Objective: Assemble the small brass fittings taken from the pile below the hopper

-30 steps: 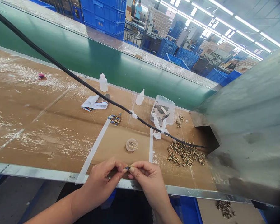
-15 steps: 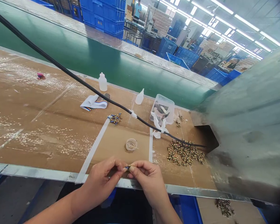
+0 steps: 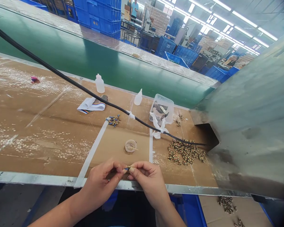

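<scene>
My left hand (image 3: pixel 106 178) and my right hand (image 3: pixel 145 178) meet above the bench's front edge, fingertips almost touching. Pinched between them is a tiny blue and dark part (image 3: pixel 127 168), mostly covered by the fingers. Just beyond the hands stands a small round clear cup (image 3: pixel 130 146) with a thin stick lying across it. To the right lies a pile of small black-and-gold parts (image 3: pixel 186 153). A smaller cluster of similar parts with blue ends (image 3: pixel 113 120) sits up to the left, by a strip of white tape (image 3: pixel 94 148).
A black cable (image 3: pixel 90 92) crosses over the bench from left to right. Two white squeeze bottles (image 3: pixel 99 84), a folded striped ribbon (image 3: pixel 91 105) and a clear plastic tub (image 3: pixel 167 108) stand at the back. A metal panel (image 3: pixel 248 126) bounds the right side.
The whole view has shifted slightly left with the head. Both hands keep their pinch on the small part, with only slight finger movement.
</scene>
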Demonstrator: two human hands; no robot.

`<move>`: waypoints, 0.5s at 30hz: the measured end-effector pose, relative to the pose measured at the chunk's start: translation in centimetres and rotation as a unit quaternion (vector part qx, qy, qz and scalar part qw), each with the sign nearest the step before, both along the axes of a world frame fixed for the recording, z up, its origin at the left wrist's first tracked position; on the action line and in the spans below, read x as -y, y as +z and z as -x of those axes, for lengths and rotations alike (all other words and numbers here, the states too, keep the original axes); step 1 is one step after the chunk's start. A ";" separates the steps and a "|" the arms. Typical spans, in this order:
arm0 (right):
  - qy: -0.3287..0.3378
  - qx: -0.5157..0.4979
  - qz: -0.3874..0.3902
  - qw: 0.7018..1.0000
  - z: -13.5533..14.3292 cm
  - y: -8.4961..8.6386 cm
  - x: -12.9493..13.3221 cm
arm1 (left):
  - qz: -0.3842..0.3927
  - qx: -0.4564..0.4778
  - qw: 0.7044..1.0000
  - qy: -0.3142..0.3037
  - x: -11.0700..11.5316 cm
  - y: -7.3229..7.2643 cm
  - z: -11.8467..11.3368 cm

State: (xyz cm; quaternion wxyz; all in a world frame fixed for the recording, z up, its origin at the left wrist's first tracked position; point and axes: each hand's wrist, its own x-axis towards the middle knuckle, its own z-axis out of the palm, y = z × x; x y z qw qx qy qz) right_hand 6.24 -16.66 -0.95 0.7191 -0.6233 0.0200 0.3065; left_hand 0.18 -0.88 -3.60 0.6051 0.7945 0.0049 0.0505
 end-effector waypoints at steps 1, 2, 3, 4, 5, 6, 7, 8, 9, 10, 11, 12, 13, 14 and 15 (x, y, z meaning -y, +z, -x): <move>0.000 0.000 0.000 1.000 0.0 0.0 0.0 | 0.001 0.001 1.000 -0.001 0.0 -0.1 0.0; 0.000 0.001 0.000 1.000 0.0 0.0 0.0 | 0.001 0.001 1.000 -0.001 0.0 -0.1 0.0; 0.000 0.001 -0.002 1.000 0.0 -0.1 0.0 | 0.001 0.003 1.000 0.000 0.0 -0.2 0.0; 0.000 0.002 -0.003 1.000 0.0 -0.1 0.1 | 0.001 0.004 1.000 0.001 0.0 -0.2 0.0; 0.001 0.003 -0.004 1.000 0.0 -0.1 0.1 | 0.002 0.006 1.000 0.002 0.0 -0.3 0.0; 0.003 0.003 -0.004 1.000 0.0 -0.1 0.1 | 0.002 0.006 1.000 0.003 0.0 -0.2 0.0; 0.004 0.002 -0.004 1.000 0.0 -0.2 0.1 | 0.002 0.006 1.000 0.004 -0.1 -0.2 0.0; 0.005 0.001 -0.004 1.000 0.0 -0.2 0.1 | 0.002 0.006 1.000 0.003 0.0 -0.2 0.0; 0.006 0.000 -0.005 1.000 0.0 -0.2 0.1 | 0.003 0.006 1.000 0.003 0.0 -0.1 0.0; 0.007 -0.001 -0.006 1.000 0.1 -0.1 0.1 | 0.003 0.006 1.000 0.002 0.0 -0.1 0.0; 0.009 -0.001 -0.007 1.000 0.1 -0.1 0.1 | 0.004 0.005 1.000 0.000 0.0 0.0 0.0; 0.009 -0.001 -0.007 1.000 0.1 -0.1 0.1 | 0.004 0.005 1.000 -0.001 0.0 0.0 0.0; 0.010 0.000 -0.008 1.000 0.1 -0.1 0.1 | 0.004 0.005 1.000 -0.001 0.0 0.0 0.0; 0.010 0.001 -0.008 1.000 0.2 0.0 0.1 | 0.003 0.005 1.000 -0.001 0.0 0.0 0.0; 0.010 0.002 -0.009 1.000 0.2 0.0 0.1 | 0.002 0.005 1.000 0.000 0.0 0.0 0.0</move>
